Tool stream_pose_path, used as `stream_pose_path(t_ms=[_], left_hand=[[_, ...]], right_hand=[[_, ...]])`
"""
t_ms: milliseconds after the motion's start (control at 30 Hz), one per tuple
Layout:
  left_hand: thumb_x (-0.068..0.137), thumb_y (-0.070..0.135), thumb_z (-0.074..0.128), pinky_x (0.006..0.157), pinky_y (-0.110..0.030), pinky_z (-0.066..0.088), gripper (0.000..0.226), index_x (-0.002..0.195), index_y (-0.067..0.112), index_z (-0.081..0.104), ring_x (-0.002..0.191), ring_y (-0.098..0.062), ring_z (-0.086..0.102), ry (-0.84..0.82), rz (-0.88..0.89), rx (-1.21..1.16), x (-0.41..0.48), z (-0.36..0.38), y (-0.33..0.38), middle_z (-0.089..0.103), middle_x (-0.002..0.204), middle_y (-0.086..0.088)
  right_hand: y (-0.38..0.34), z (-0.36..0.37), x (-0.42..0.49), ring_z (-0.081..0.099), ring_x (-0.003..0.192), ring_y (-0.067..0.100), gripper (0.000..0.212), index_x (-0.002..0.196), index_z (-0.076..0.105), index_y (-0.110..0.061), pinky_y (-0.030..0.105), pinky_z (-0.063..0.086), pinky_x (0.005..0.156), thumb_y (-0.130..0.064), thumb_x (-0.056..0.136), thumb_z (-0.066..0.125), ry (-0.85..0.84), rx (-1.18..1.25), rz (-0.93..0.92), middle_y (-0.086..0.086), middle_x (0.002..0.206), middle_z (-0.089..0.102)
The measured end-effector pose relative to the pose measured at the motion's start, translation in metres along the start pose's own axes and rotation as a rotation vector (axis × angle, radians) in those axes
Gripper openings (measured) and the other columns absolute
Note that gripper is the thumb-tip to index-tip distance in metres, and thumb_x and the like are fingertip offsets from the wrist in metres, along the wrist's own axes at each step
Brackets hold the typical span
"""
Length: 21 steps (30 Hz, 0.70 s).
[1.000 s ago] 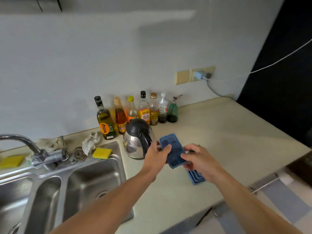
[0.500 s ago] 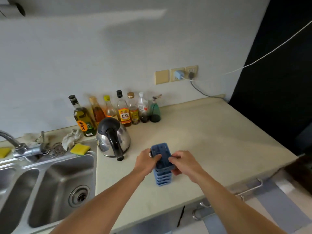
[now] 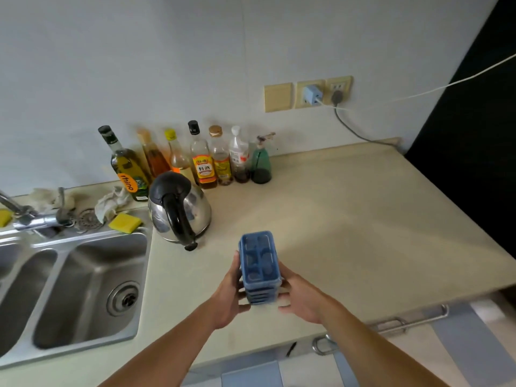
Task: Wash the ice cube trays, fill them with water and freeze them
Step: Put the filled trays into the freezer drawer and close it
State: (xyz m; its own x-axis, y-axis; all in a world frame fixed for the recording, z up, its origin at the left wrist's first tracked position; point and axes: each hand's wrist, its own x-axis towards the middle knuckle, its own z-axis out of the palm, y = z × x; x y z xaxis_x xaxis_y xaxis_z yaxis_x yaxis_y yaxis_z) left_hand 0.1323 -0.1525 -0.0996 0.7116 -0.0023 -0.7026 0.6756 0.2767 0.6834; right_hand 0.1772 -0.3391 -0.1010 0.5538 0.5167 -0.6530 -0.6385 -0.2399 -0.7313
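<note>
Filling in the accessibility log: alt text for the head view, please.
A left hand and right hand hold a stack of blue ice cube trays by its sides at a beige countertop. To the left sit a steel kettle and a double steel sink; a row of condiment bottles lines the wall behind.

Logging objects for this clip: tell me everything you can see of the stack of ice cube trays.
The stack of ice cube trays is blue, plastic-looking: several long trays nested level, the top one showing two rows of compartments. The left hand and right hand grip its sides above the beige counter, near the kettle; whether it rests there is unclear.
</note>
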Motion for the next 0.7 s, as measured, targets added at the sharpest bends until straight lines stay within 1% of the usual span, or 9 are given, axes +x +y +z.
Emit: stream_pose_path(t_ms=[67,133,200,300,367,433,533,633,700], left_hand=[[0.065,0.093,0.041,0.091,-0.042,0.056,0.095,0.134,0.031,0.061,0.116,-0.024,0.066,0.051,0.0,-0.023,0.003,0.005,0.001,0.07,0.126,-0.002],[0.065,0.093,0.042,0.081,-0.038,0.058,0.09,0.128,0.031,0.064,0.112,-0.024,0.069,0.061,-0.002,-0.024,0.007,0.013,0.005,0.072,0.12,-0.001],[0.067,0.092,0.042,0.08,-0.038,0.058,0.087,0.126,0.032,0.065,0.111,-0.024,0.069,0.047,-0.012,-0.001,0.011,0.031,0.011,0.072,0.121,-0.001],[0.067,0.092,0.041,0.083,-0.038,0.057,0.085,0.126,0.035,0.063,0.114,-0.024,0.067,-0.013,-0.021,0.042,0.019,0.079,0.022,0.069,0.125,-0.001],[0.07,0.092,0.041,0.084,-0.039,0.057,0.082,0.126,0.036,0.063,0.114,-0.024,0.067,-0.061,-0.024,0.07,0.03,0.122,0.028,0.068,0.126,-0.001],[0.075,0.091,0.041,0.084,-0.04,0.058,0.079,0.124,0.034,0.065,0.112,-0.024,0.068,-0.083,-0.033,0.079,0.045,0.17,0.03,0.07,0.122,-0.001],[0.075,0.091,0.043,0.083,-0.04,0.059,0.081,0.122,0.03,0.068,0.107,-0.023,0.071,-0.1,-0.037,0.097,0.068,0.252,0.024,0.077,0.112,0.001],[0.071,0.094,0.046,0.07,-0.034,0.061,0.086,0.12,0.028,0.07,0.095,-0.02,0.076,-0.116,-0.041,0.095,0.089,0.334,0.014,0.079,0.103,0.002],[0.07,0.095,0.045,0.065,-0.033,0.061,0.087,0.118,0.026,0.07,0.091,-0.019,0.077,-0.112,-0.039,0.092,0.101,0.384,0.007,0.079,0.102,0.001]], right_hand=[[0.002,-0.002,0.002,0.062,0.126,0.02,0.07,0.134,0.062,-0.047,0.055,0.037,0.117,-0.09,0.081,0.045,-0.01,0.005,-0.019,-0.004,0.141,0.062],[0.001,-0.01,0.0,0.065,0.122,0.017,0.07,0.131,0.064,-0.048,0.051,0.041,0.114,-0.092,0.079,0.046,-0.001,-0.002,-0.049,-0.006,0.137,0.065],[-0.003,-0.028,-0.009,0.066,0.12,0.016,0.075,0.131,0.064,-0.047,0.046,0.046,0.109,-0.094,0.074,0.049,0.016,-0.004,-0.071,-0.006,0.134,0.067],[-0.01,-0.074,-0.029,0.068,0.117,0.015,0.081,0.128,0.066,-0.047,0.043,0.05,0.103,-0.098,0.067,0.052,0.064,0.002,-0.097,-0.006,0.133,0.067],[-0.013,-0.115,-0.046,0.069,0.115,0.015,0.079,0.127,0.065,-0.049,0.041,0.052,0.101,-0.098,0.067,0.052,0.097,0.001,-0.106,-0.007,0.133,0.066],[-0.014,-0.161,-0.064,0.071,0.112,0.013,0.072,0.123,0.067,-0.051,0.04,0.053,0.098,-0.097,0.069,0.05,0.135,0.003,-0.11,-0.009,0.131,0.067],[-0.007,-0.239,-0.094,0.07,0.114,0.016,0.077,0.126,0.067,-0.048,0.044,0.052,0.103,-0.097,0.07,0.05,0.191,0.01,-0.111,-0.007,0.132,0.067],[-0.001,-0.317,-0.123,0.069,0.116,0.02,0.084,0.127,0.068,-0.042,0.048,0.048,0.109,-0.098,0.067,0.051,0.228,0.009,-0.11,-0.005,0.13,0.069],[0.005,-0.362,-0.142,0.068,0.116,0.021,0.083,0.124,0.068,-0.04,0.051,0.046,0.112,-0.098,0.068,0.051,0.243,0.022,-0.103,-0.004,0.127,0.07]])
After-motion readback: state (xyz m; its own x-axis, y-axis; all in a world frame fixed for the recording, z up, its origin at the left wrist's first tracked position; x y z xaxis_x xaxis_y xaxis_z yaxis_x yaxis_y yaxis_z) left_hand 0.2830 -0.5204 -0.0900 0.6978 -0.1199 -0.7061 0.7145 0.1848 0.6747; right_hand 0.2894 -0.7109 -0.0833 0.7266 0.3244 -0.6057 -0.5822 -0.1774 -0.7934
